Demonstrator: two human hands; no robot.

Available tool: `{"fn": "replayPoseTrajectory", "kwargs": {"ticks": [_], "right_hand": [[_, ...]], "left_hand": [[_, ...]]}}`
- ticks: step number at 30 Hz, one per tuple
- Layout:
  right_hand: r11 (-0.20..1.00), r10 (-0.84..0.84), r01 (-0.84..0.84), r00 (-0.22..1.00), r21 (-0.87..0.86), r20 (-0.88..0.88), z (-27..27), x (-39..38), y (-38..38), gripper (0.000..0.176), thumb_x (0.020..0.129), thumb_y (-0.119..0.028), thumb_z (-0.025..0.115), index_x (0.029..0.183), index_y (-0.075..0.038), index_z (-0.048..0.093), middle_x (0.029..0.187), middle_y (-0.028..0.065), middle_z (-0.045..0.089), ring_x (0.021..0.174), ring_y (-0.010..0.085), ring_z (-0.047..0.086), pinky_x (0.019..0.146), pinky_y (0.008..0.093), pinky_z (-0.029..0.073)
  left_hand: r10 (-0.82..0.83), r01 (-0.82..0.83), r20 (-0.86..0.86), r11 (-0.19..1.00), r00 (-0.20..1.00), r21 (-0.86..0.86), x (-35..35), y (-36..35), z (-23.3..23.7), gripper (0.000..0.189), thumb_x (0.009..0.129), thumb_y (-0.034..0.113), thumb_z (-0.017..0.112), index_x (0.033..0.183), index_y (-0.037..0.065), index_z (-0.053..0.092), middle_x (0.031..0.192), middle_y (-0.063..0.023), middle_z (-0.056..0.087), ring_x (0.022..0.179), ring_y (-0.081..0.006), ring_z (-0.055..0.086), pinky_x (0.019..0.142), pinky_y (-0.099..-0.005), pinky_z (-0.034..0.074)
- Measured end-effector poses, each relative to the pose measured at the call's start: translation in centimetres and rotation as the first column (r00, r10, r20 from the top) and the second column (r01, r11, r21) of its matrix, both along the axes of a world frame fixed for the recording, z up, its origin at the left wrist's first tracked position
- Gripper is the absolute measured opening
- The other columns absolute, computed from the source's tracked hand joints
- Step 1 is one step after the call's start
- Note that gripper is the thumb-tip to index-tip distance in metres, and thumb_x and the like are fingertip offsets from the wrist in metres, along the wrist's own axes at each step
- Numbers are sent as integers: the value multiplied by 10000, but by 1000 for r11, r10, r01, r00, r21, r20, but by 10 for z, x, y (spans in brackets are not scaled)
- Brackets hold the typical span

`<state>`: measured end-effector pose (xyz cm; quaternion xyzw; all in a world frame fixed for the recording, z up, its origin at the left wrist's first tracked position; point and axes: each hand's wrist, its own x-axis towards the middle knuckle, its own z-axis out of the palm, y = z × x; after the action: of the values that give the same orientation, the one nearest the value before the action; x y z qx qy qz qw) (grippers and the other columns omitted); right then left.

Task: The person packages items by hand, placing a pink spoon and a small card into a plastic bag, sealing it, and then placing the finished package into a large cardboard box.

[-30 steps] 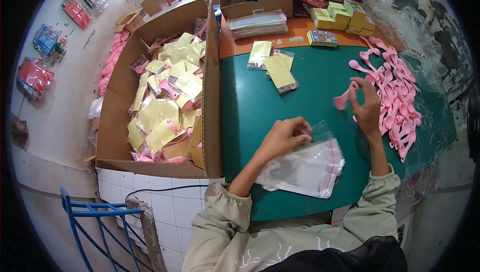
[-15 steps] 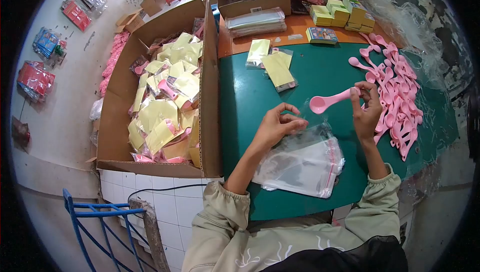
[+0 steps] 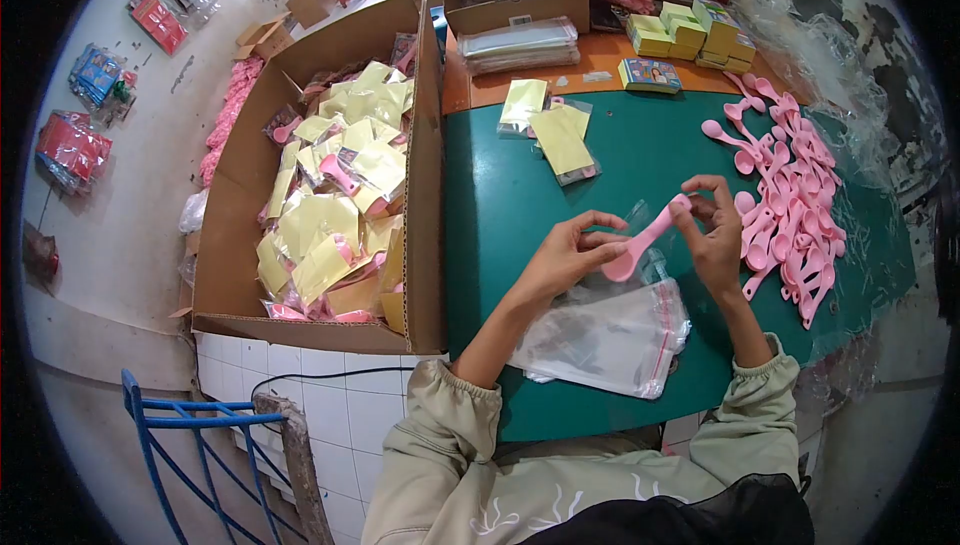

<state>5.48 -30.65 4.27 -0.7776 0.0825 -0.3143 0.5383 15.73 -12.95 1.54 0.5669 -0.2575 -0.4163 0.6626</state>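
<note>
My right hand [image 3: 716,237] pinches a pink plastic spoon [image 3: 655,231] by the end of its handle, so the spoon slants down to the left. Its bowl lies right at the fingertips of my left hand [image 3: 566,257]. Those fingers are closed on a clear plastic bag [image 3: 655,267], whose film shows around the bowl and behind the handle. Below both hands, a fanned stack of clear bags [image 3: 600,343] with a reddish seal strip rests on the green table [image 3: 490,215].
Pink spoons [image 3: 790,205] are heaped at the right. Packed bags with yellow cards [image 3: 560,140] lie farther back. To the left stands a large carton [image 3: 424,175] full of similar packs. Small boxes [image 3: 650,75] and a pile of plastic sleeves [image 3: 520,45] sit along the back.
My right hand has come left and lower, tilting the spoon so that its bowl now meets my left fingers and the bag film. My left hand has barely moved.
</note>
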Motion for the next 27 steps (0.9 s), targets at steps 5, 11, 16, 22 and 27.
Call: {"fn": "replayPoseTrajectory", "kwargs": {"ticks": [5,11,16,22,27], "right_hand": [[1000,8,-8,1000,-27,25,0,-1,2,215,810,-43,653,949,-24,489,795,47,612,735,87,602,695,231,471],[976,180,-175,983,-132,27,7,-3,1,257,868,-256,619,876,-1,588,827,66,641,758,122,607,714,256,472],[813,515,-523,851,-257,-104,16,15,10,596,836,-583,497,1027,-44,666,1163,138,565,1071,224,505,900,360,416],[868,389,-465,854,-174,-345,28,120,-85,479,870,-467,519,914,-20,684,1068,175,606,995,290,559,821,387,455],[608,-598,292,779,-738,-185,-77,219,-232,394,847,-376,567,920,-1,662,954,212,627,876,358,589,759,401,464]], "left_hand": [[-72,59,173,995,982,75,-1,-2,-6,337,914,251,542,1099,-28,579,869,-48,666,805,-94,603,703,-240,470],[-31,34,103,999,994,-21,-5,2,8,315,958,249,456,986,-21,617,809,-36,642,742,-83,591,646,-225,468],[141,-141,113,990,984,-6,-8,7,21,327,976,289,414,931,18,593,853,-72,649,758,-111,618,658,-201,492],[118,-157,-214,972,970,-176,1,3,16,326,972,294,411,1029,-4,531,947,-163,635,801,-194,646,706,-283,551],[98,-180,-326,956,940,-232,17,-14,-15,336,968,289,420,1035,-22,528,1003,-180,620,865,-201,640,746,-284,545]]}}
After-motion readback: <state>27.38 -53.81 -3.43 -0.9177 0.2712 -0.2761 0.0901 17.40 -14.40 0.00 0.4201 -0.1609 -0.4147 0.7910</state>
